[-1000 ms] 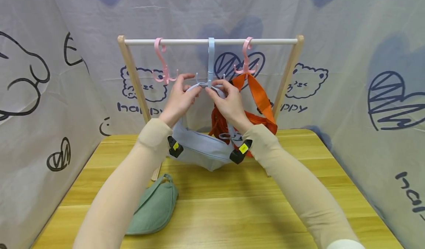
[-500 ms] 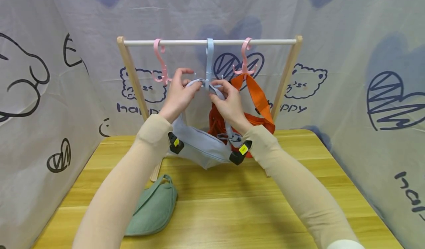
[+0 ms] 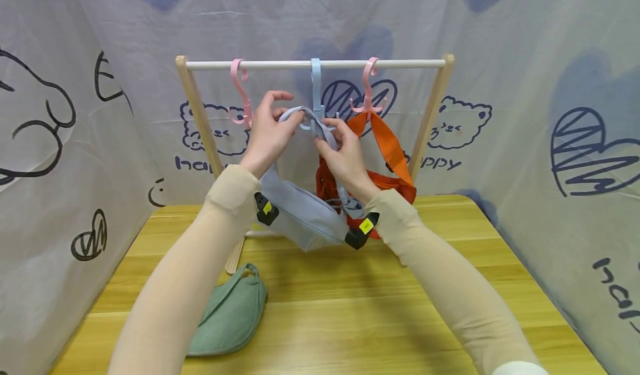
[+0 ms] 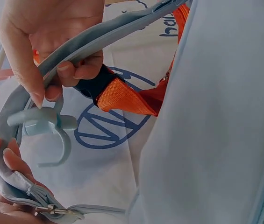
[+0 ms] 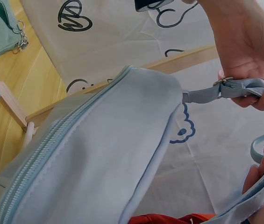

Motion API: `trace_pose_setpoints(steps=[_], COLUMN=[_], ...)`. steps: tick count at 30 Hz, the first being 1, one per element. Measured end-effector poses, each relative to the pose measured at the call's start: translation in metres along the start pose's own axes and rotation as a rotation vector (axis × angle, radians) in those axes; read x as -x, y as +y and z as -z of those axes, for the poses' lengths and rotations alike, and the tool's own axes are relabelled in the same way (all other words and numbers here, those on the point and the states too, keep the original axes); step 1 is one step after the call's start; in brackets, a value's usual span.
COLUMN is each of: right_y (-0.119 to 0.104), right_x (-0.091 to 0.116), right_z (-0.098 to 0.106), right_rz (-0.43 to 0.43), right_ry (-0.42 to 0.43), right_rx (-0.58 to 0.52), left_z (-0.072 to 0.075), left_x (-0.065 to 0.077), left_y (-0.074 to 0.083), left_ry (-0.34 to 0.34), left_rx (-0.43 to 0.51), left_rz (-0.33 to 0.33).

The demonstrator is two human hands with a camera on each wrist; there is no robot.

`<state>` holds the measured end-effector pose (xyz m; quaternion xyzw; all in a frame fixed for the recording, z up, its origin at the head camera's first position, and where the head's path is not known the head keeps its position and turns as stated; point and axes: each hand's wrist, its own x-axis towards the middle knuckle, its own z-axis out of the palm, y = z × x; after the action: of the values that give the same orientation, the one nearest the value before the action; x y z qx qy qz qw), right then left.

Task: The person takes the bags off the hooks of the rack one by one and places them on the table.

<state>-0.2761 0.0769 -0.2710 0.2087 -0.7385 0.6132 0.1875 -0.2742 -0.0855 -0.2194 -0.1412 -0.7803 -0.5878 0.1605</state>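
Observation:
A pale blue-grey bag (image 3: 305, 211) with a long zip hangs from its strap (image 3: 301, 109) below both hands. My left hand (image 3: 270, 133) pinches the strap near a small metal buckle (image 4: 57, 210). On the other side of the light blue hook hanger (image 3: 316, 89), my right hand (image 3: 346, 155) pinches the same strap. Between the hands the strap arches at the hanger's lower prongs (image 4: 61, 140); whether it rests on one, I cannot tell. An orange bag (image 3: 390, 147) hangs by its strap from the right pink hook hanger (image 3: 368, 94), partly behind my right hand.
A white rail (image 3: 280, 64) on a wooden frame (image 3: 434, 105) carries the hangers. The left pink hook hanger (image 3: 240, 89) is close to my left fingers. On the wooden table (image 3: 340, 319), a green bag (image 3: 232, 316) lies beside the left forearm. A printed cloth stands behind the rack.
My left hand has risen a little, lifting the strap into a higher arch around the blue hanger. The pale bag tilts slightly more, while the right hand keeps nearly the same place.

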Motion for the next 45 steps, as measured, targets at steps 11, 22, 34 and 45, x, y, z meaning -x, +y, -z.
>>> trace_pose_setpoints(steps=[11,22,34,45], right_y=[0.0,0.006,0.016,0.043], right_x=[0.003,0.008,0.018,0.046], right_z=[0.0,0.004,0.007,0.014], right_rz=[0.013,0.049,0.036,-0.041], right_ry=[-0.009,-0.039,-0.095,-0.228], right_rx=[-0.025,-0.054,-0.05,-0.007], left_z=[-0.004,-0.01,-0.011,-0.008], left_x=[-0.002,0.004,0.013,0.025], left_y=[0.007,-0.002,-0.013,-0.025], left_ry=[0.032,-0.053,-0.098,-0.1], left_rx=[0.036,0.112,0.127,0.125], left_rz=[-0.098,-0.183,-0.194,-0.18])
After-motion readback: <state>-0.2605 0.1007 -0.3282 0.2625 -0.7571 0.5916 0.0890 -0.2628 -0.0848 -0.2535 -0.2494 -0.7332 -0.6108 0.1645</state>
